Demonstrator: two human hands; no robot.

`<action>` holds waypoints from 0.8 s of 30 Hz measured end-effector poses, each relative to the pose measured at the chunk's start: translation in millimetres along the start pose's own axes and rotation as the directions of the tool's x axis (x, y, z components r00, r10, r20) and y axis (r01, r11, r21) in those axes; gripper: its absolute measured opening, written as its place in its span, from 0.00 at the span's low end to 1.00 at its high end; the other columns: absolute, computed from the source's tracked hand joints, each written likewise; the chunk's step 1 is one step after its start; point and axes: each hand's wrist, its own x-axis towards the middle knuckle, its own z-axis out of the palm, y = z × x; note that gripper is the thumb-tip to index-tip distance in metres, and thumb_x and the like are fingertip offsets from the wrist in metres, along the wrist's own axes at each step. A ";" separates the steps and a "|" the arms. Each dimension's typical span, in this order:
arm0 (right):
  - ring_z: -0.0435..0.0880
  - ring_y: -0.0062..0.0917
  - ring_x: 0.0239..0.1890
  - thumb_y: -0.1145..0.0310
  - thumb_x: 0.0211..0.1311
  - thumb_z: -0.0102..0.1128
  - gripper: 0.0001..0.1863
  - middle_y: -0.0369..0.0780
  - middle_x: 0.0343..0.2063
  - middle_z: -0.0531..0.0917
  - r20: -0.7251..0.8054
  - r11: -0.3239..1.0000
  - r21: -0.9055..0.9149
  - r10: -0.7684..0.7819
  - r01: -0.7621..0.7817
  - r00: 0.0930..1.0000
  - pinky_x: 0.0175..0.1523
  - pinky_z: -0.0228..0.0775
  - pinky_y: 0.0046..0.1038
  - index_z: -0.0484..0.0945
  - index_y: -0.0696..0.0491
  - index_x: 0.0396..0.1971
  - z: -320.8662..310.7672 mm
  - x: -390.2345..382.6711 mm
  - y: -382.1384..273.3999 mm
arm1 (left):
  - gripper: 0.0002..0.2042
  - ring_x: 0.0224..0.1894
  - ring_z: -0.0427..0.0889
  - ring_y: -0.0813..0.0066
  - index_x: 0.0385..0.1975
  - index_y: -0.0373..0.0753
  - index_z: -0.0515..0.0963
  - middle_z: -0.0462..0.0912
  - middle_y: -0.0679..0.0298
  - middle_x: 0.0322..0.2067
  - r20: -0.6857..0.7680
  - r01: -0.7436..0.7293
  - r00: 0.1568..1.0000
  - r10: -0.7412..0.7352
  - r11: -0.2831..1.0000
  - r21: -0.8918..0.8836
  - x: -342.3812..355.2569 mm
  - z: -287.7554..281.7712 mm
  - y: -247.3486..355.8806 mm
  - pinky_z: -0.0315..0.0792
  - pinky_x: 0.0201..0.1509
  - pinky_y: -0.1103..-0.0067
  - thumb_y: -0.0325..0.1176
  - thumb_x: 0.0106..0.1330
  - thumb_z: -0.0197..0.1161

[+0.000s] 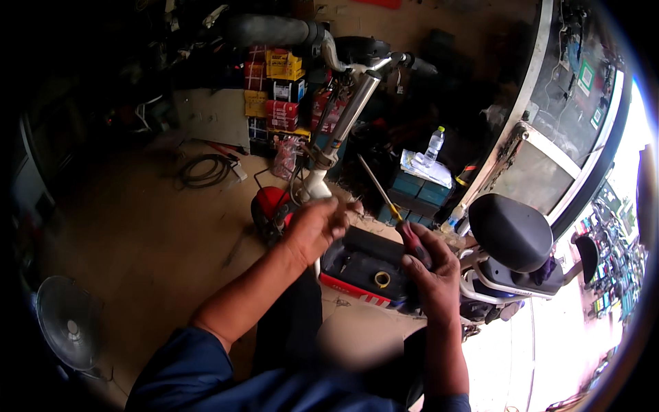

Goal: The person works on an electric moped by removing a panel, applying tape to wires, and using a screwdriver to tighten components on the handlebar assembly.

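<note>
My right hand (pixel 434 275) is closed on a screwdriver (pixel 379 187) with a red and black handle and a long metal shaft pointing up and forward. My left hand (pixel 316 226) has curled fingers just in front of the white lower steering column (pixel 318 182); whether they grip anything small is unclear. Above rises the silver stem (pixel 357 103) of an electric scooter, with handlebars and grips. Its red front part (pixel 270 202) is partly behind my left hand. Below, a yellow ring, possibly tape (pixel 382 279), lies on the black deck with a red side (pixel 353 292).
A black saddle (pixel 508 230) on a white-framed scooter stands at right, near a glass door (pixel 563 89). Behind are stacked boxes (pixel 281 117) and a water bottle (pixel 434 144) on teal cases (pixel 415 192). A coiled hose (pixel 204 172) and a fan (pixel 68 323) are at left.
</note>
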 end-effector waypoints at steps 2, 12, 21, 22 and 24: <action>0.81 0.24 0.57 0.77 0.60 0.74 0.30 0.41 0.57 0.84 -0.026 0.996 0.086 0.019 -0.017 0.999 0.66 0.69 0.26 0.76 0.62 0.63 14.7 -0.3 6.1 | 0.10 0.32 0.80 0.78 0.50 0.37 0.75 0.85 0.54 0.51 -0.049 -0.070 0.996 0.069 0.997 -0.026 -9.0 16.3 16.8 0.71 0.29 0.83 0.34 0.81 0.51; 0.83 0.22 0.55 0.79 0.61 0.73 0.23 0.40 0.53 0.87 -0.031 0.952 0.297 0.087 -0.074 0.996 0.62 0.74 0.25 0.81 0.61 0.57 55.3 -13.1 67.6 | 0.12 0.18 0.65 0.87 0.56 0.42 0.76 0.86 0.59 0.54 -0.046 -0.132 0.991 0.125 0.974 -0.185 -15.3 3.5 40.0 0.60 0.20 0.88 0.38 0.81 0.54; 0.84 0.18 0.49 0.80 0.59 0.71 0.20 0.37 0.47 0.88 -0.094 0.939 0.321 0.166 -0.128 0.982 0.56 0.76 0.22 0.84 0.60 0.54 47.4 11.5 96.7 | 0.10 0.14 0.61 0.88 0.46 0.41 0.78 0.87 0.59 0.52 -0.061 -0.176 0.982 0.179 0.983 0.052 2.0 6.1 52.2 0.58 0.19 0.88 0.40 0.80 0.56; 0.84 0.18 0.49 0.80 0.59 0.71 0.20 0.37 0.47 0.88 -0.092 0.927 0.352 0.176 -0.134 0.980 0.56 0.76 0.22 0.84 0.60 0.53 46.2 15.6 100.9 | 0.10 0.14 0.61 0.88 0.46 0.41 0.78 0.87 0.59 0.53 -0.068 -0.180 0.980 0.185 0.981 0.079 4.8 7.2 53.7 0.58 0.19 0.88 0.40 0.80 0.56; 0.84 0.18 0.48 0.80 0.59 0.71 0.20 0.37 0.46 0.88 -0.086 0.912 0.383 0.192 -0.145 0.978 0.56 0.75 0.22 0.84 0.60 0.53 43.3 23.2 108.7 | 0.10 0.14 0.61 0.88 0.45 0.40 0.78 0.87 0.57 0.52 -0.123 -0.202 0.967 0.222 0.967 0.153 10.8 15.6 53.8 0.58 0.19 0.88 0.40 0.81 0.56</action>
